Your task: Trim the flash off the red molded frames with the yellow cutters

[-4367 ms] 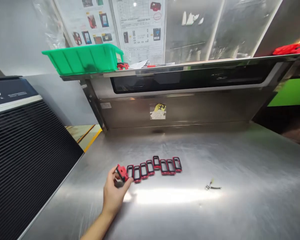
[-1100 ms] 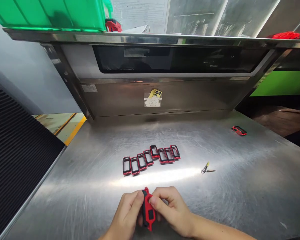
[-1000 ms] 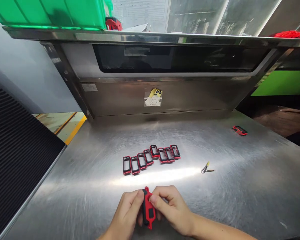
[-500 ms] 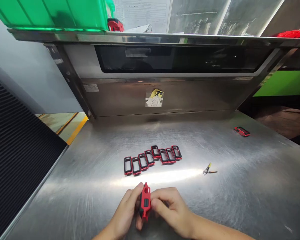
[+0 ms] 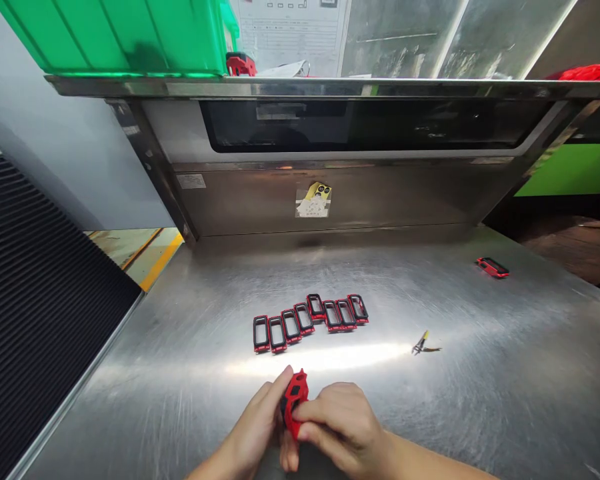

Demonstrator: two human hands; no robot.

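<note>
A red-and-black plastic frame [image 5: 296,397] is held on edge, low over the metal bench. My left hand [image 5: 261,417] grips its left side, thumb near the top and fingers curled beneath. With thumb and index finger, my right hand [image 5: 347,423] pinches the frame's lower right side; those fingertips cover part of it. Just beyond my hands, several similar frames [image 5: 277,335] lie side by side in a crooked row, black rims up. To the right rests a pair of small nippers [image 5: 423,344] with a yellow grip.
Another red-and-black frame [image 5: 493,267] lies at the bench's far right. Above the back panel runs a metal shelf [image 5: 380,88], bearing a green bin [image 5: 115,40] and a red-and-black part [image 5: 241,65]. A black ribbed surface [image 5: 45,320] borders the bench [image 5: 180,400] on the left.
The frame has been turned and tilted in my hands. My right fingers have shifted from its right edge onto its lower face. The view has moved slightly.
</note>
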